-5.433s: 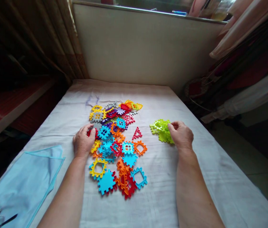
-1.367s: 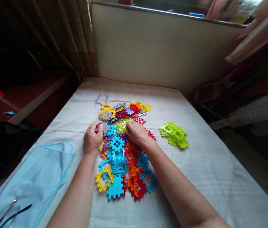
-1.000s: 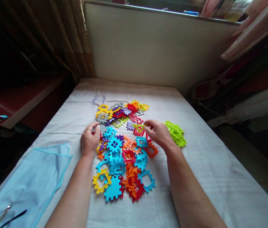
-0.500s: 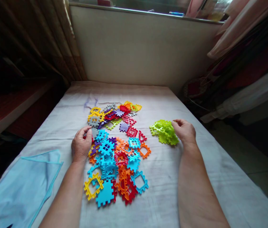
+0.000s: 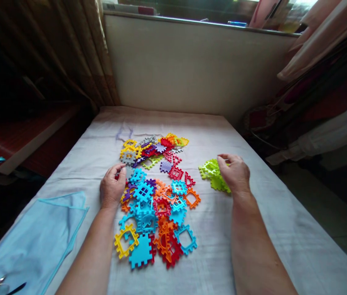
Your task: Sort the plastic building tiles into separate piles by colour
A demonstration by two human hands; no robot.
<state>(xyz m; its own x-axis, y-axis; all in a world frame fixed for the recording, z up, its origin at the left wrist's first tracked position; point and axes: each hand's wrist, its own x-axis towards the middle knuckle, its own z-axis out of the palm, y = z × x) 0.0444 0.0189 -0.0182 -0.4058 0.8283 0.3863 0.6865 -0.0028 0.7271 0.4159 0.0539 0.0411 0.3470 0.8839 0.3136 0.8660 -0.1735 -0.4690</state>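
Observation:
A pile of interlocking plastic building tiles (image 5: 144, 191) with notched edges covers the middle of the bed, in blue, red, orange, yellow, purple and grey. My left hand (image 5: 113, 185) rests at the pile's left side, fingers curled and thumb beside a grey tile (image 5: 129, 173); what lies inside the fingers is hidden. To the right lies a separate heap of lime-green tiles (image 5: 210, 169). My right hand (image 5: 234, 174) is over the right part of this heap, its thumb and fingers drawn together. Whether they grip a green tile cannot be made out.
A light blue cloth (image 5: 50, 221) lies on the white sheet (image 5: 210, 246) at the left, with glasses (image 5: 7, 284) at its lower corner. A pale wall (image 5: 188, 69) stands beyond the bed. Curtains hang at the far left and clothes at the right.
My right hand has moved a little left over the green heap, covering more of it. My left hand stays by the grey tile. The whole view has shifted slightly.

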